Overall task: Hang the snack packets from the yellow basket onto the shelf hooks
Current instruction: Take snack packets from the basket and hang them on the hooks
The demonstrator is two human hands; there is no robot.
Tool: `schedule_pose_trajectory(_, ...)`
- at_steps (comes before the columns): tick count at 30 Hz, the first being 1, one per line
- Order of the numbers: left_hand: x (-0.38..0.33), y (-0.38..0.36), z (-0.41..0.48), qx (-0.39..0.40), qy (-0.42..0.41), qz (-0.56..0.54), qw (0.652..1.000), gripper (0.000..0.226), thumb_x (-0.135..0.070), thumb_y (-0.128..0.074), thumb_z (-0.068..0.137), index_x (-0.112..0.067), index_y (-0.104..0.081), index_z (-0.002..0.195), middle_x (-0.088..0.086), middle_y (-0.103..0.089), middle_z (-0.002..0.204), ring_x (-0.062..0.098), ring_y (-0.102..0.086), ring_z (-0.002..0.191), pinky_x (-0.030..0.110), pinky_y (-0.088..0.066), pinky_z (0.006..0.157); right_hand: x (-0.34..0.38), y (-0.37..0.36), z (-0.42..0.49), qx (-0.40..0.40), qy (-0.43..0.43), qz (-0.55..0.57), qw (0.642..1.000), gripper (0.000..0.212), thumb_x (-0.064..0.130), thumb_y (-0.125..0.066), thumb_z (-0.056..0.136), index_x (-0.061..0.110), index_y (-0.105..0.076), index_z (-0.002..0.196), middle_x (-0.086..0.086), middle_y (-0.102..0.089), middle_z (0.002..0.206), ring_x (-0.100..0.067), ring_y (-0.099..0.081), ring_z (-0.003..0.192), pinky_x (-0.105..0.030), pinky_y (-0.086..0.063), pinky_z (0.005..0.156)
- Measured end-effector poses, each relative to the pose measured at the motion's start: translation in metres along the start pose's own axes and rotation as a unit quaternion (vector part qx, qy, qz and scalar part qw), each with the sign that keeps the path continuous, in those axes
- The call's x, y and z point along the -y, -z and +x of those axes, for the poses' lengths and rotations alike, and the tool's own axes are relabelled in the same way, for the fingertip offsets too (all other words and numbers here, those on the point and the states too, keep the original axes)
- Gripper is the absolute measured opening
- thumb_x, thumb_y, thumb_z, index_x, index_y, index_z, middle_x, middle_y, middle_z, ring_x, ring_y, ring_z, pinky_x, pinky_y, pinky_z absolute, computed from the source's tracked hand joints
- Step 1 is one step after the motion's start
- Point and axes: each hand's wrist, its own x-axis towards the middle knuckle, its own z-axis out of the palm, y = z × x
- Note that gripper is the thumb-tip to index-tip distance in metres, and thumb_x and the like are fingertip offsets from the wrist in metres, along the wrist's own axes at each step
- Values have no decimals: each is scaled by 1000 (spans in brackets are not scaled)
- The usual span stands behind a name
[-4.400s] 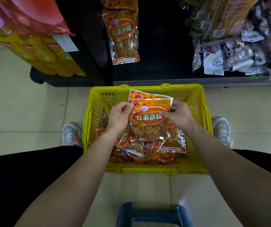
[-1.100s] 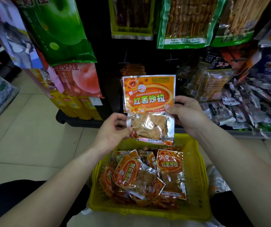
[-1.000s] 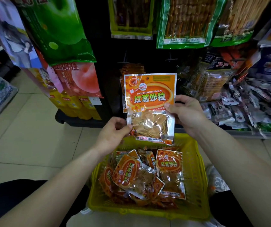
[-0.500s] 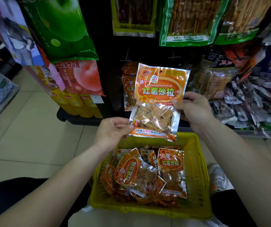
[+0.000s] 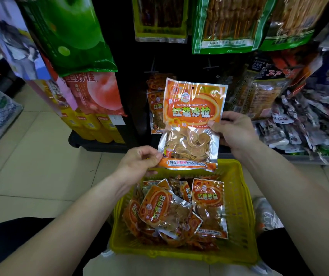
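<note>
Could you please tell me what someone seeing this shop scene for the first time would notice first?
First, the orange snack packet held upright at the centre of the view: the left hand pinches its bottom corner and the right hand grips its right edge. Below it, the yellow basket on the floor holds a heap of matching packets. Behind, a few identical packets already hang on the dark shelf.

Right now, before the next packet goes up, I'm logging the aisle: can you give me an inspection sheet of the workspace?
Surface: tiled floor, basket standing on it.
Job's things: held packet upright before the shelf; basket packets piled loosely; hung packets behind it.
Clutter: small packs heaped on the right shelf.
Hands: left hand pinches the held packet's bottom-left corner; right hand grips its right edge.
Cables: nothing seen.
Surroundings: green bags and skewer packs hanging above.
</note>
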Motion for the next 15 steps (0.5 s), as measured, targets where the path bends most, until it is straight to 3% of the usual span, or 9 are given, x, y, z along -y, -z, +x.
schedule_pose_trajectory(3, 2, 6, 1, 14, 8, 95, 995, 11, -22, -73, 90, -23, -77, 80, -10, -74, 81, 11, -66, 83, 21, -53, 67, 2, -1, 0, 36, -1, -15, 999, 20, 8, -77, 86, 9, -70, 105, -12, -77, 95, -19, -72, 78, -33, -58, 70)
schedule_pose_trajectory(5, 3, 7, 3, -13, -7, 182, 983, 6, -25, -73, 90, -23, -77, 94, -10, -75, 92, 9, -66, 91, 25, -52, 75, 2, -3, -3, 51, 5, -24, 998, 22, 9, -77, 86, 8, -70, 107, -12, -77, 96, -21, -74, 82, -35, -59, 73)
schedule_pose_trajectory(6, 4, 6, 4, -22, -8, 199, 980, 15, -26, -74, 89, -23, -75, 104, -9, -74, 101, 10, -66, 97, 30, -53, 82, 1, -4, -3, 53, 10, -26, 998, 22, 9, -76, 86, 8, -70, 107, -12, -77, 96, -23, -75, 84, -37, -60, 76)
schedule_pose_trajectory(8, 3, 2, 6, -29, 0, 158, 987, 44, -32, -80, 83, -24, -64, 123, -9, -70, 114, 10, -66, 105, 33, -54, 90, 1, -6, -4, 56, 22, -28, 998, 19, 8, -76, 87, 9, -70, 105, -12, -77, 96, -24, -75, 87, -36, -60, 78)
schedule_pose_trajectory(10, -2, 1, 6, -35, -16, 99, 994, 67, -45, -86, 71, -28, -55, 128, -14, -66, 117, 4, -64, 106, 26, -53, 88, 0, -7, -5, 67, 29, -32, 997, 19, 8, -76, 87, 9, -70, 105, -10, -76, 95, -20, -74, 85, -31, -59, 75)
schedule_pose_trajectory(13, -9, 2, 10, -45, -36, 38, 998, 82, -58, -89, 59, -28, -57, 128, -13, -70, 118, 5, -65, 110, 29, -52, 95, -2, -11, -9, 110, 24, -36, 993, 17, 5, -74, 87, 9, -71, 103, -11, -76, 94, -12, -74, 77, -20, -56, 66)
schedule_pose_trajectory(15, -13, 3, 11, -42, -31, 38, 998, 78, -61, -87, 56, -30, -63, 123, -12, -74, 113, 8, -68, 108, 32, -52, 94, -4, -15, -11, 131, 18, -39, 990, 14, 3, -74, 87, 13, -72, 97, -7, -77, 90, -11, -74, 76, -19, -56, 65)
